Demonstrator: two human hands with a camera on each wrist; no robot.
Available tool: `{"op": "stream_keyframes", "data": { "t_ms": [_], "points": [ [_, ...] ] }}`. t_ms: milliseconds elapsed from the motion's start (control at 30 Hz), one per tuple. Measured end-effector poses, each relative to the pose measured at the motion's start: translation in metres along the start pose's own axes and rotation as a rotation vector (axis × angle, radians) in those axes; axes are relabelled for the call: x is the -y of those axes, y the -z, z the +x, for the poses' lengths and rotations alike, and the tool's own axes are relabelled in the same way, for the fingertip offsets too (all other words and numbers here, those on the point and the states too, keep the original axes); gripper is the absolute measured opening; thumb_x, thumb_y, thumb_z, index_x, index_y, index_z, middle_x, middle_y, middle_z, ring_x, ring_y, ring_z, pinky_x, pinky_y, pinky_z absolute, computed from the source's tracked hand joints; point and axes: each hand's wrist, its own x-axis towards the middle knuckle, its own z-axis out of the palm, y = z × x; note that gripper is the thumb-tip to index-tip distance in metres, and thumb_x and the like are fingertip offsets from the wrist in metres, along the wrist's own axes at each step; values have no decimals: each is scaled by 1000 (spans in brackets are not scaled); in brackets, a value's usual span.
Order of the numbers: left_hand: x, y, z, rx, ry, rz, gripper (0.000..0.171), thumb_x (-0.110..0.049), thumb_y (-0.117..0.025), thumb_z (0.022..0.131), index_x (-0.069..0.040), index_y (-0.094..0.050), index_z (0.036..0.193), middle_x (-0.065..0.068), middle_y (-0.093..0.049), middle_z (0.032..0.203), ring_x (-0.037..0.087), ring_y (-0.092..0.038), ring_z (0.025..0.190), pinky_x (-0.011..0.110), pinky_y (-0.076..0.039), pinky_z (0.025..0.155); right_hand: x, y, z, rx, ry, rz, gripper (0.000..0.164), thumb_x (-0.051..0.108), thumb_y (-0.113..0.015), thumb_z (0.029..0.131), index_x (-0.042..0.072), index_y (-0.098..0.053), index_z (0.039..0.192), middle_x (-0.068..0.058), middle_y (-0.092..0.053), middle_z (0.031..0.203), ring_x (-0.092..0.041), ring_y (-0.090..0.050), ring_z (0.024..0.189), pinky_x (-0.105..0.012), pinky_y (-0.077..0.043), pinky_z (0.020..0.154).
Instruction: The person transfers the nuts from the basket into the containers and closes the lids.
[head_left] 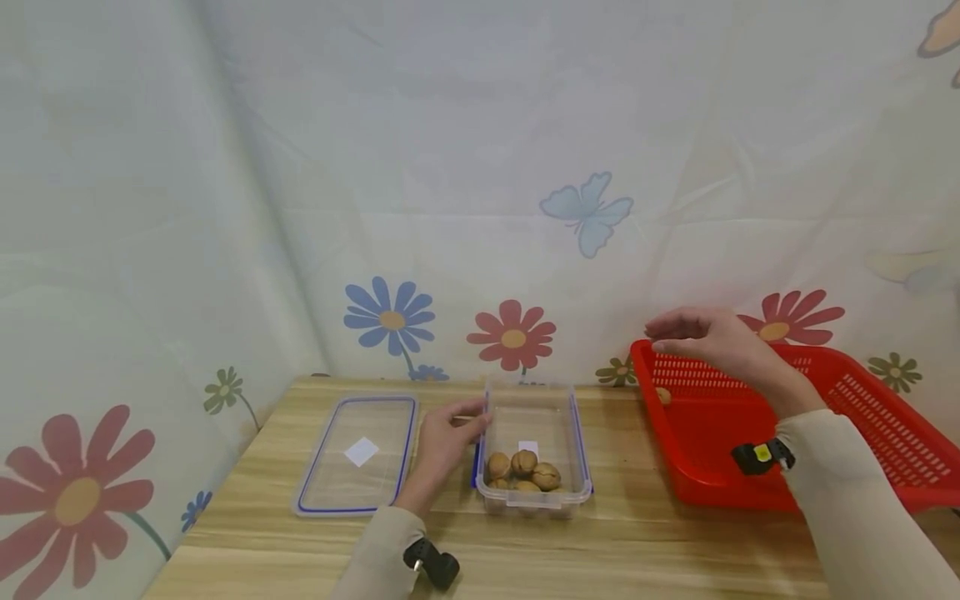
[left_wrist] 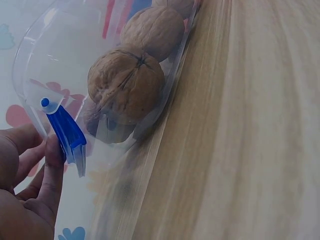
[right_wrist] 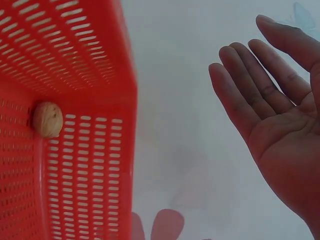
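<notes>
A clear plastic container (head_left: 551,498) stands in the middle of the table with several walnuts (head_left: 524,462) at its near end. My left hand (head_left: 442,437) holds its left wall, thumb and fingers at the rim. In the left wrist view those fingers (left_wrist: 51,172) are right by a blue latch (left_wrist: 66,131) that hangs down. My right hand (head_left: 708,337) is raised over the left rim of a red basket (head_left: 697,492). The right wrist view shows its palm bare and its fingers extended. One walnut (right_wrist: 48,120) lies in a corner of the basket.
A clear lid (head_left: 341,483) with a blue seal and a white paper square (head_left: 362,452) lies on the wooden table (head_left: 247,558), left of the container. Behind the table hangs a pale curtain (head_left: 450,125) printed with flowers and butterflies.
</notes>
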Motion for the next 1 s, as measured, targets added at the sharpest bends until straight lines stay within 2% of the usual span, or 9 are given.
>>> {"op": "stream_keyframes", "data": {
  "t_ms": [467, 633, 833, 1000],
  "points": [
    [-1, 0, -1, -1, -11, 9, 29, -5, -79, 96, 5, -76, 122, 18, -75, 113, 21, -75, 86, 31, -65, 76, -39, -7, 17, 59, -51, -22, 55, 25, -80, 98, 2, -61, 144, -20, -67, 138, -36, -65, 118, -59, -56, 103],
    [-1, 0, -1, 3, -21, 5, 28, -5, -79, 96, 6, -76, 122, 18, -76, 112, 21, -75, 87, 31, -65, 76, -50, -9, 20, 79, -76, -13, 55, 22, -81, 96, 1, -62, 143, -21, -67, 137, -36, -65, 118, -56, -57, 102],
    [-2, 1, -3, 3, -19, 7, 28, -6, -79, 96, 5, -76, 122, 17, -75, 113, 22, -75, 87, 31, -65, 77, -61, -13, 26, 108, -65, -21, 51, 18, -79, 98, -3, -62, 141, -24, -67, 136, -36, -65, 117, -53, -58, 101],
    [-3, 1, -4, 3, -28, 6, 30, -6, -79, 96, 6, -75, 123, 21, -74, 116, 23, -75, 88, 33, -66, 76, -70, -15, 29, 142, -81, -14, 51, 17, -76, 100, -5, -60, 142, -26, -64, 137, -37, -63, 118, -54, -58, 102]
  ]
}}
